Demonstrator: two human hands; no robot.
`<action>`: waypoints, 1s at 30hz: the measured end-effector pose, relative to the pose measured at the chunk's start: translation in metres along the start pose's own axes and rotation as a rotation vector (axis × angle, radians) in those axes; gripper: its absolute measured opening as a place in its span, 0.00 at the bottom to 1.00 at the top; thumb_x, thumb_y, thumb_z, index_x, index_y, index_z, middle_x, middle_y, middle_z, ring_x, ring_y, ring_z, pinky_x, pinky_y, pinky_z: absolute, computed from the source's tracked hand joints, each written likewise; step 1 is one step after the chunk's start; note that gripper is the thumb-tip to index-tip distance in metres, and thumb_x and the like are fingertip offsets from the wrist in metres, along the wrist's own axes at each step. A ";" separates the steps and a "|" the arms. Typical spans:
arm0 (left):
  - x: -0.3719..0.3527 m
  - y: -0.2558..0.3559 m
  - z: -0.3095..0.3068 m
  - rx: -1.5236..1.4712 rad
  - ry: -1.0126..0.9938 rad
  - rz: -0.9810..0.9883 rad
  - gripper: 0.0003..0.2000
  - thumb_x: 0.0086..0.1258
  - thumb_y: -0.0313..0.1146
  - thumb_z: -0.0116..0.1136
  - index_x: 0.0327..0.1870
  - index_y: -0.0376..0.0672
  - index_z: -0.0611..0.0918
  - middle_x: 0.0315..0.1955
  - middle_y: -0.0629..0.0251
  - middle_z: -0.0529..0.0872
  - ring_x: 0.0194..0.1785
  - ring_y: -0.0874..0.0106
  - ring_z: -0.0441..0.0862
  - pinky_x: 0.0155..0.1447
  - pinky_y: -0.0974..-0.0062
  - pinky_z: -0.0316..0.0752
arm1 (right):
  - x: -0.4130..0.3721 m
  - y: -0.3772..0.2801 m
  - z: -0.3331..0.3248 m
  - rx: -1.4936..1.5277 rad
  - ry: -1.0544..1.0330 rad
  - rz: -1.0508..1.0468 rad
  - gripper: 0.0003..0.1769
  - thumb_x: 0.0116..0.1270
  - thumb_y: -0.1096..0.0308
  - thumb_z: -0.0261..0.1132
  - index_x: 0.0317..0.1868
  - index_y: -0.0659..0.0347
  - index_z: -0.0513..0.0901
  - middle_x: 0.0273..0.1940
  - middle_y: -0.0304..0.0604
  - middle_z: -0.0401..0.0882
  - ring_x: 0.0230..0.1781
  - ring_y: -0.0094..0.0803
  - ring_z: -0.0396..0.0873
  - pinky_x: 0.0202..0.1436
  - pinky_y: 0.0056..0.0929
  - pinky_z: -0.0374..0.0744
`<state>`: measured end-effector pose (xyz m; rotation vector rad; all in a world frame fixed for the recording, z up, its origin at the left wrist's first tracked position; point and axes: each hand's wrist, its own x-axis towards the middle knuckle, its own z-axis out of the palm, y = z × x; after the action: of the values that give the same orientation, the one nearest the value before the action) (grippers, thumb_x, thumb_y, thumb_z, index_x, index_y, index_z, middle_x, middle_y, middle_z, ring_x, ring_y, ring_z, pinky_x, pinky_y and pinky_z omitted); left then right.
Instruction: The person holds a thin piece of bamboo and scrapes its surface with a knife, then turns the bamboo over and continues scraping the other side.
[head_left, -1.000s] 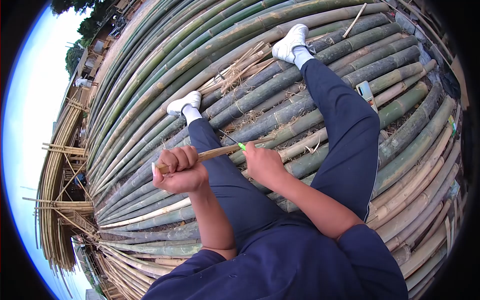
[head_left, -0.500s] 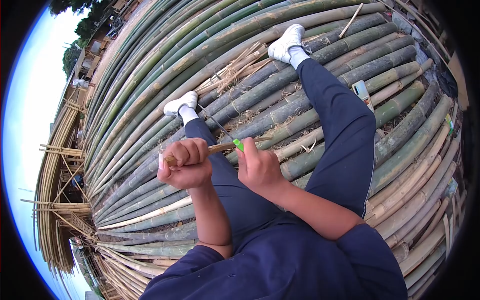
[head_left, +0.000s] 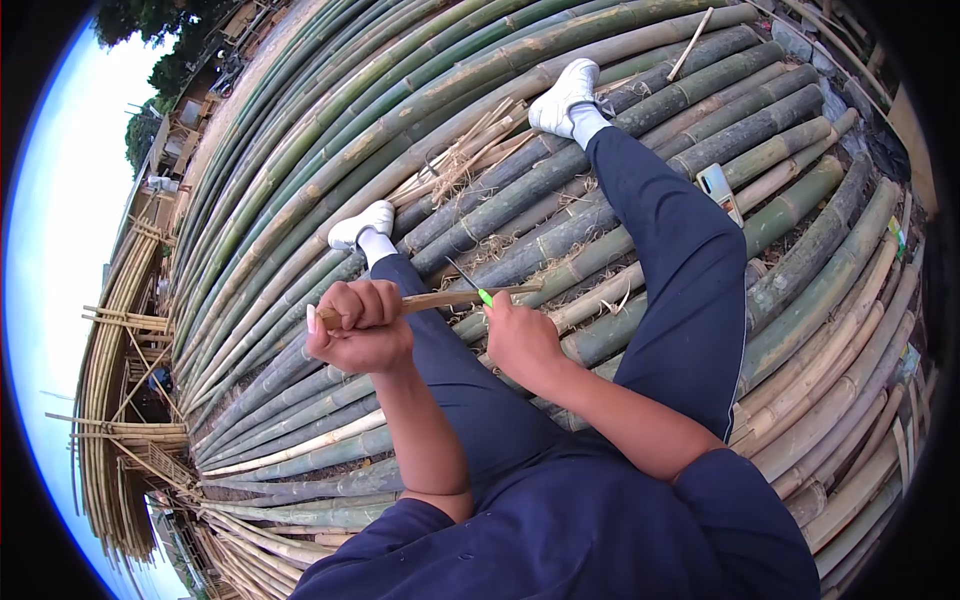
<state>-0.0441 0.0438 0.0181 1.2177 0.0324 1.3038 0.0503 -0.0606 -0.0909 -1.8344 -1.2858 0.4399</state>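
My left hand (head_left: 360,325) is closed in a fist around the thick end of a tapered bamboo stick (head_left: 445,299), which runs out to the right toward a thin tip. My right hand (head_left: 525,345) is wrapped around the green handle of a knife (head_left: 486,297), most of the handle hidden by the fingers. From it the narrow dark blade points up and to the left, and the knife crosses the stick in this view near its thin half. Both hands are in front of my lap, between my spread legs (head_left: 670,220).
Long bamboo poles (head_left: 420,110) lie side by side under my feet. Split bamboo strips and shavings (head_left: 465,165) sit between my white shoes (head_left: 565,97). A phone (head_left: 716,187) rests on the poles beyond my right knee. Upright poles lean on a bamboo frame (head_left: 130,320) at left.
My right hand and the knife have shifted slightly right and down along the stick, toward its thin tip. The left hand keeps its grip, a little further left and lower.
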 end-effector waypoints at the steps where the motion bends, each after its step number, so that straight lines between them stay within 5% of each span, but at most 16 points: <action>1: 0.000 0.001 -0.001 0.003 0.002 -0.007 0.22 0.67 0.53 0.38 0.16 0.50 0.56 0.07 0.75 0.54 0.12 0.80 0.42 0.17 0.77 0.39 | -0.004 -0.017 -0.014 0.022 -0.009 0.014 0.12 0.73 0.64 0.53 0.35 0.64 0.67 0.16 0.51 0.77 0.18 0.48 0.81 0.19 0.44 0.77; 5: -0.001 0.002 0.002 0.048 -0.040 0.000 0.22 0.67 0.52 0.38 0.16 0.50 0.57 0.07 0.75 0.54 0.12 0.80 0.43 0.17 0.77 0.40 | -0.008 -0.009 0.006 0.099 0.060 -0.106 0.09 0.72 0.67 0.54 0.36 0.64 0.68 0.20 0.53 0.79 0.21 0.50 0.82 0.23 0.47 0.78; 7: 0.000 0.002 0.002 0.033 -0.086 0.005 0.22 0.67 0.52 0.39 0.15 0.51 0.57 0.07 0.75 0.54 0.12 0.80 0.44 0.17 0.77 0.40 | -0.003 0.053 0.069 -0.147 -0.122 0.203 0.06 0.68 0.72 0.54 0.40 0.67 0.68 0.24 0.55 0.81 0.24 0.53 0.82 0.25 0.46 0.80; 9: -0.001 0.002 0.001 0.031 -0.061 0.012 0.22 0.67 0.52 0.39 0.15 0.51 0.57 0.07 0.75 0.54 0.12 0.80 0.44 0.17 0.77 0.41 | -0.001 0.102 0.098 -0.196 -0.101 0.282 0.08 0.70 0.70 0.53 0.40 0.67 0.67 0.23 0.56 0.80 0.24 0.53 0.82 0.25 0.47 0.79; 13: 0.000 0.001 -0.002 -0.010 -0.051 0.019 0.22 0.67 0.51 0.40 0.15 0.50 0.57 0.07 0.75 0.54 0.11 0.80 0.44 0.17 0.77 0.41 | 0.005 0.013 0.001 0.061 0.050 0.143 0.09 0.72 0.66 0.52 0.40 0.66 0.68 0.20 0.57 0.77 0.23 0.55 0.80 0.26 0.49 0.77; 15: -0.001 0.000 0.002 -0.020 -0.035 0.015 0.22 0.67 0.51 0.40 0.15 0.50 0.57 0.07 0.75 0.54 0.11 0.80 0.44 0.17 0.77 0.40 | -0.001 0.008 0.005 0.200 0.161 -0.204 0.10 0.73 0.65 0.52 0.38 0.65 0.67 0.21 0.57 0.79 0.24 0.54 0.82 0.25 0.48 0.78; 16: 0.000 -0.001 0.006 0.002 -0.031 0.017 0.22 0.68 0.51 0.40 0.15 0.50 0.57 0.07 0.75 0.54 0.12 0.80 0.43 0.17 0.77 0.40 | -0.001 0.020 0.031 0.084 -0.097 -0.031 0.11 0.72 0.66 0.53 0.38 0.66 0.67 0.22 0.58 0.79 0.25 0.55 0.82 0.26 0.48 0.79; 20: 0.006 0.000 -0.002 0.054 0.076 0.037 0.22 0.68 0.52 0.39 0.16 0.51 0.57 0.08 0.75 0.53 0.12 0.80 0.43 0.18 0.77 0.39 | 0.005 0.089 0.089 0.033 -0.105 0.309 0.11 0.73 0.65 0.52 0.37 0.66 0.66 0.23 0.61 0.79 0.27 0.58 0.81 0.28 0.50 0.79; 24: 0.006 0.004 -0.009 0.096 0.203 0.052 0.22 0.68 0.53 0.39 0.16 0.51 0.55 0.09 0.75 0.52 0.12 0.80 0.43 0.18 0.78 0.39 | 0.009 0.006 0.006 0.271 0.054 0.031 0.11 0.73 0.64 0.52 0.38 0.65 0.67 0.23 0.62 0.78 0.26 0.59 0.80 0.27 0.54 0.76; 27: 0.002 0.004 -0.004 0.118 0.200 0.049 0.22 0.68 0.53 0.38 0.17 0.51 0.56 0.09 0.75 0.52 0.12 0.80 0.44 0.18 0.78 0.40 | 0.004 0.023 0.052 0.281 -0.078 0.088 0.11 0.73 0.64 0.52 0.38 0.65 0.67 0.23 0.60 0.79 0.26 0.58 0.80 0.27 0.53 0.77; 30: 0.007 0.006 -0.011 0.174 0.432 0.109 0.22 0.68 0.54 0.38 0.17 0.52 0.56 0.09 0.75 0.52 0.13 0.80 0.43 0.18 0.78 0.39 | 0.009 0.023 0.042 0.152 -0.134 0.036 0.11 0.73 0.64 0.53 0.38 0.66 0.68 0.23 0.59 0.79 0.25 0.57 0.81 0.27 0.51 0.78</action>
<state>-0.0529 0.0549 0.0208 1.0725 0.4027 1.6680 0.0394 -0.0373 -0.1319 -1.7266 -1.2736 0.6710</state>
